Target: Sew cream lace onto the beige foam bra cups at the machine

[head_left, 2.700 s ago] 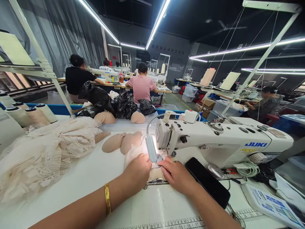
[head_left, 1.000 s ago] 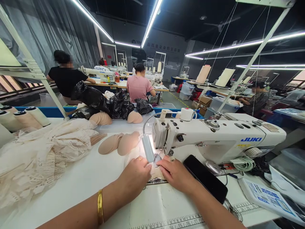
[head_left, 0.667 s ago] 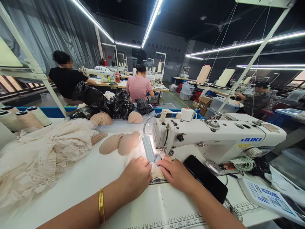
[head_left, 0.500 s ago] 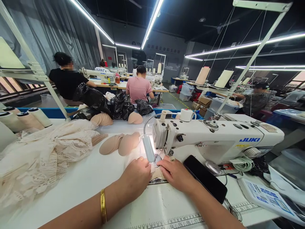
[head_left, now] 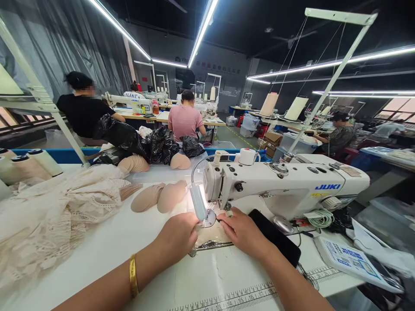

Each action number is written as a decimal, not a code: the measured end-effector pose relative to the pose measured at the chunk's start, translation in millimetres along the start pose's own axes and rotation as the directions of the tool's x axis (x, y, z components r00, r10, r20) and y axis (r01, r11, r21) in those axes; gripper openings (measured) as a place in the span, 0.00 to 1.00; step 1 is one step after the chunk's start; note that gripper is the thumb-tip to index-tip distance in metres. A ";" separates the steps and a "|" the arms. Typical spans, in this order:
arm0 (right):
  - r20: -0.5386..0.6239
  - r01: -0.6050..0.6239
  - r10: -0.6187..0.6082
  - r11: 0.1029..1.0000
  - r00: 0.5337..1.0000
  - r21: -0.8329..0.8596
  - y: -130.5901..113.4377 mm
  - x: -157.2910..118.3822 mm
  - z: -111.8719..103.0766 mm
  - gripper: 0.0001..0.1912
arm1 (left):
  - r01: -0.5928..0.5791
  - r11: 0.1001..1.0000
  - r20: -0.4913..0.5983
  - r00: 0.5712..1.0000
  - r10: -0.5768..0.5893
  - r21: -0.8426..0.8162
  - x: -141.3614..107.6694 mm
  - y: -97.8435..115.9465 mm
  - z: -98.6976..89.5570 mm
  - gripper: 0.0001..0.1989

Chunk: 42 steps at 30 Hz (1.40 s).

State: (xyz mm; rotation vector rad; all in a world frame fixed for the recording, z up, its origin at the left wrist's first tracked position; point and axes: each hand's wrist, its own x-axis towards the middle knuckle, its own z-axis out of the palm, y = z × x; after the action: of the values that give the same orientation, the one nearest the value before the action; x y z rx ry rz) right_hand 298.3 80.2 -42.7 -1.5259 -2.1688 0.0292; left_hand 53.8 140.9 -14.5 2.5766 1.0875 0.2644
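One head camera looks out from above the person's own left hand (head_left: 178, 235) and right hand (head_left: 244, 231), facing forward and tilted down. The hands and the near table (head_left: 201, 280) are close below; the sewing machine (head_left: 292, 179) is close at right. The wide view reaches the far wall (head_left: 227, 54) and overhead lights (head_left: 205, 32).

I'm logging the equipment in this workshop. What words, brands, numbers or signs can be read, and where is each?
"JUKI": near sewing machine.
"JUKI", small: farther sewing machine.
"YIN", partly cut off: back wall.
"14", "15", "16": ruler strip.
Too small or blurred: the wall's other characters, yellow label, blue print on white box, lettering on white shirt.
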 end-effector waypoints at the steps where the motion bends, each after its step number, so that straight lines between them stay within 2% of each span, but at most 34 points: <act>1: -0.023 -0.050 0.049 0.998 0.999 -0.023 0.8 -3.7 -10.2 0.10 | 0.064 0.990 0.028 0.998 -0.061 -0.123 -1.1 -0.3 -6.1 0.09; 3: -0.028 -0.155 0.153 0.984 0.988 -0.087 1.3 -16.1 -27.8 0.08 | 0.167 0.928 0.133 0.983 -0.129 -0.332 -4.4 -2.2 -18.0 0.12; 5: 0.023 -0.197 0.206 0.958 0.978 -0.209 1.8 -34.7 -34.4 0.02 | 0.222 0.851 0.228 0.966 -0.125 -0.476 -10.1 -4.7 -28.2 0.14; 8: 0.070 -0.110 0.147 0.918 0.987 -0.382 7.9 -67.3 -20.2 0.04 | 0.292 0.715 0.319 0.942 -0.101 -0.635 -23.8 -5.8 -39.0 0.18; 11: -0.010 -0.022 0.020 0.918 1.000 -0.396 18.6 -90.8 3.5 0.11 | 0.357 0.547 0.367 0.925 -0.096 -0.757 -39.4 -2.0 -42.7 0.22; 13: -0.097 -0.034 0.004 0.950 0.995 -0.311 19.8 -95.0 12.1 0.13 | 0.383 0.450 0.378 0.920 -0.104 -0.807 -47.3 1.3 -40.7 0.25; 14: -0.133 -0.066 0.037 0.974 0.990 -0.219 16.2 -93.6 13.1 0.12 | 0.389 0.414 0.378 0.919 -0.112 -0.823 -50.1 2.7 -38.7 0.26; 16: -0.114 -0.178 0.184 0.982 0.976 0.059 -0.8 -85.3 9.0 0.13 | 0.391 0.373 0.370 0.920 -0.129 -0.842 -53.7 4.3 -33.4 0.28; 17: -0.059 -0.245 0.262 0.947 0.963 0.206 -13.5 -79.3 4.8 0.16 | 0.392 0.362 0.369 0.920 -0.135 -0.846 -54.8 4.7 -30.6 0.30; 19: 0.111 -0.367 0.355 0.827 0.928 0.426 -43.4 -66.0 -5.2 0.20 | 0.399 0.349 0.377 0.917 -0.133 -0.848 -56.4 4.5 -25.8 0.31; 20: 0.181 -0.396 0.354 0.775 0.917 0.492 -58.3 -59.4 -10.3 0.20 | 0.402 0.346 0.382 0.915 -0.127 -0.848 -57.0 4.2 -24.0 0.31; 23: 0.328 -0.420 0.267 0.658 0.906 0.625 -92.8 -42.7 -22.4 0.19 | 0.387 0.352 0.378 0.921 -0.098 -0.852 -59.1 3.6 -21.8 0.29; 25: 0.379 -0.423 0.211 0.623 0.901 0.658 -104.9 -34.8 -26.8 0.19 | 0.369 0.356 0.366 0.927 -0.077 -0.859 -60.5 4.0 -22.0 0.28; 30: 0.418 -0.412 0.158 0.655 0.895 0.634 -116.0 -23.5 -31.0 0.16 | 0.331 0.387 0.340 0.939 -0.046 -0.861 -63.5 6.9 -22.7 0.25; 36: 0.430 -0.401 0.166 0.738 0.888 0.543 -123.0 -22.4 -34.1 0.12 | 0.274 0.468 0.307 0.952 -0.006 -0.840 -66.2 9.7 -23.4 0.23; 42: 0.421 -0.390 0.174 0.768 0.890 0.508 -124.1 -23.3 -34.7 0.11 | 0.255 0.532 0.288 0.957 -0.023 -0.808 -68.1 12.1 -26.0 0.19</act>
State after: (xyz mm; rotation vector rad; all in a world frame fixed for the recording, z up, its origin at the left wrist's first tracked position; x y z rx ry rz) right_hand 208.8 3.9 14.9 -1.5267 -1.8696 1.0546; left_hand 7.1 89.8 11.4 1.5709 0.7764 0.3187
